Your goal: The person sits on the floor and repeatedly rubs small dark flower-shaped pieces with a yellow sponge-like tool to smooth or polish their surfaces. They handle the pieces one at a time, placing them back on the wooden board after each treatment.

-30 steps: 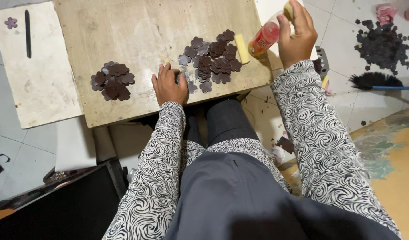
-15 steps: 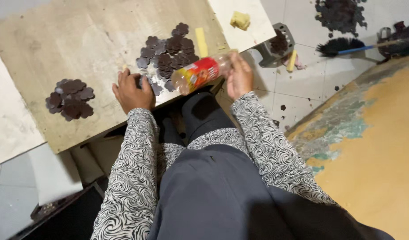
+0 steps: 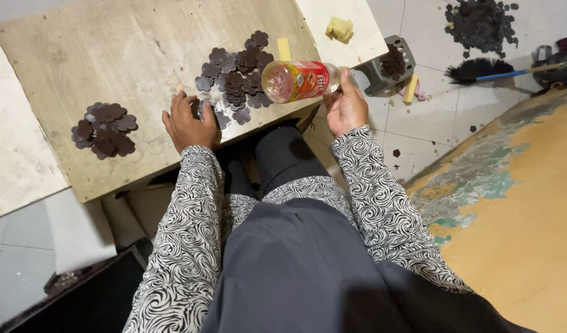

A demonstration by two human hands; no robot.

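Note:
My right hand (image 3: 346,108) grips a clear plastic bottle (image 3: 299,81) with a red label by its neck, holding it sideways over the near edge of the low wooden table (image 3: 110,49). My left hand (image 3: 189,125) rests on the table edge, fingers touching dark brown flower-shaped pieces. A loose pile of these pieces (image 3: 237,74) lies just beyond, right under the bottle's base. A smaller, neater heap of the same pieces (image 3: 104,129) sits to the left. A small yellow stick (image 3: 284,49) lies behind the bottle.
A white board (image 3: 351,28) with a yellow lump (image 3: 339,28) adjoins the table's right. On the tiled floor: a grey stool (image 3: 391,65), a broom (image 3: 487,71), more dark pieces (image 3: 480,21). A yellow painted surface (image 3: 517,216) lies to my right.
My right hand brought the bottle down from the far right and tipped it sideways over the table edge. The view has swung right. My left hand stayed on the pieces.

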